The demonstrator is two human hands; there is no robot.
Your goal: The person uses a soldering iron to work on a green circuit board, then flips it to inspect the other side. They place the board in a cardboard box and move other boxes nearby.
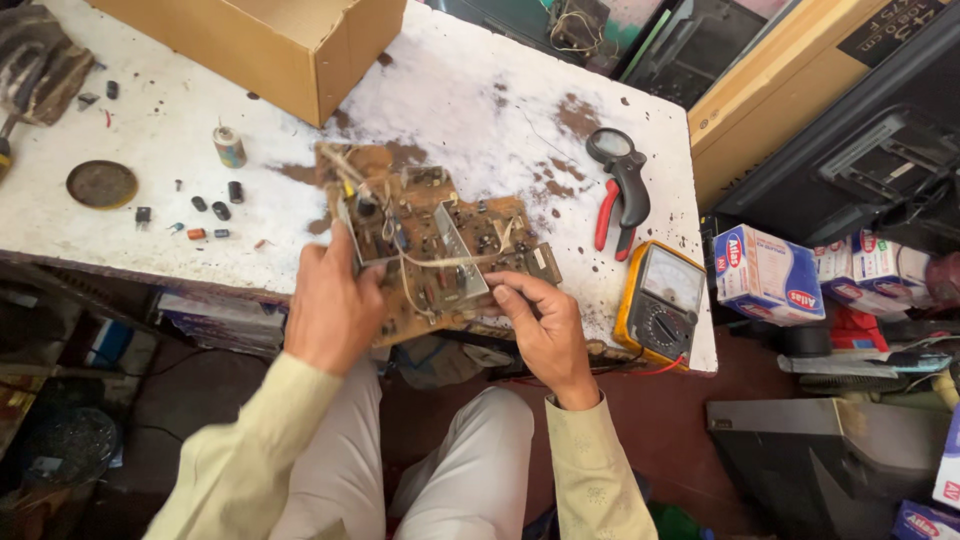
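Both hands, left hand [330, 305] and right hand [540, 330], fingers clamped on circuit board [440, 250]

Left hand [328, 305] raised, fingers curled in a grip, right hand [545, 325] beside it, fingers bent, forearms converging

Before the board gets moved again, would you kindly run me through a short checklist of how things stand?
1. Left hand grips the brown circuit board at its left edge: ok.
2. Right hand supports the board's right underside, thumb on top: ok.
3. Board held level: not ok, it tilts.
4. Yellow multimeter well on the table: not ok, it sits at the front edge.
5. Red-handled pliers apart from the board: ok.
6. Loose white wire across the board secured: cannot tell.
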